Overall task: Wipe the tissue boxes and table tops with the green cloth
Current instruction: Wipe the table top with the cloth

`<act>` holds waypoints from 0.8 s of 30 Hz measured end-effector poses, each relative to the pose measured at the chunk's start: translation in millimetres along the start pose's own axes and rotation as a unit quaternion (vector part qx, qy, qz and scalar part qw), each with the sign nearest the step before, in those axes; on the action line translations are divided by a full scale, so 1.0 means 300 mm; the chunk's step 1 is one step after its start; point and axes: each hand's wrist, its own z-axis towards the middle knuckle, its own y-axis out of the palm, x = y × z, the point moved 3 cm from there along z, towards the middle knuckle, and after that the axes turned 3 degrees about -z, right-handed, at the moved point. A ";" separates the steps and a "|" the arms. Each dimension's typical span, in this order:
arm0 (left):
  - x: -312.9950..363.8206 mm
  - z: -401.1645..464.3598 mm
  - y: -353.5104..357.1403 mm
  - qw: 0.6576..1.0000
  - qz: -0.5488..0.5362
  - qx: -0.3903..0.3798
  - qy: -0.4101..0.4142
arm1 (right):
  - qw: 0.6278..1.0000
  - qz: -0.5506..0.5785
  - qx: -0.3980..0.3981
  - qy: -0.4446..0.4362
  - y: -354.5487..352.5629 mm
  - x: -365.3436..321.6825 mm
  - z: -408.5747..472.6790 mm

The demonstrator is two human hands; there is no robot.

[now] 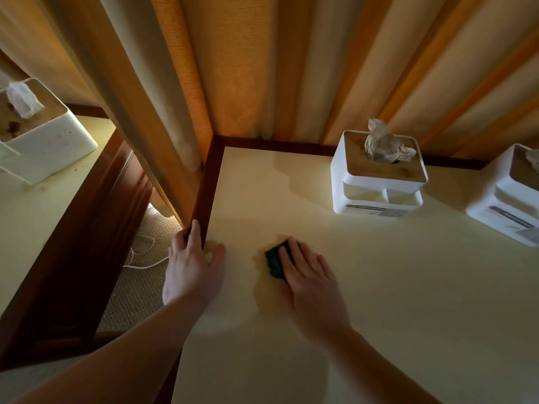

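Head view, near to far. Right hand (306, 275) lies flat, fingers straight, pressing the green cloth (276, 259) onto the near-left part of the table (379, 301); grip is wide, nothing pinched, cloth just trapped under the fingers. Left hand (192, 263) braces at the table's dark wooden edge (208, 188), fingers hooked over the rim, thumb resting on the top.

Progress, my read: table-top wipe is under way. A darker patch sits around the cloth and another near the back-left corner, could be damp from wiping or just shadow, can't tell. Nothing shows whether any box has been wiped.

Containers: a white tissue box (377, 176) with a wooden lid stands further back on this table, crumpled tissue (385, 144) sticking up out of the slot, front tray compartments look empty. Second tissue box (507, 196) is at the right edge, partly cut off, also with tissue showing. Third tissue box (43, 135) sits on the neighbouring table (23, 217) to the left, tissue poking out, lid visibly stained and specks around its base, so that one looks not done yet.
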 end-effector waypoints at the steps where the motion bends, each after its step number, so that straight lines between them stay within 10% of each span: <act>1: 0.001 0.000 -0.002 1.000 -0.006 0.002 -0.003 | 1.000 0.000 -0.005 0.025 -0.003 0.044 -0.009; 8: -0.011 0.009 0.003 0.999 -0.033 0.003 -0.002 | 0.997 0.007 -0.002 0.072 -0.053 0.106 0.265; 18: -0.018 0.018 0.007 1.000 -0.016 0.001 -0.009 | 0.996 -0.022 -0.027 -0.086 0.018 -0.146 0.252; 24: -0.021 0.017 0.011 1.000 -0.014 0.008 -0.010 | 1.000 -0.008 -0.006 0.005 -0.019 0.010 0.240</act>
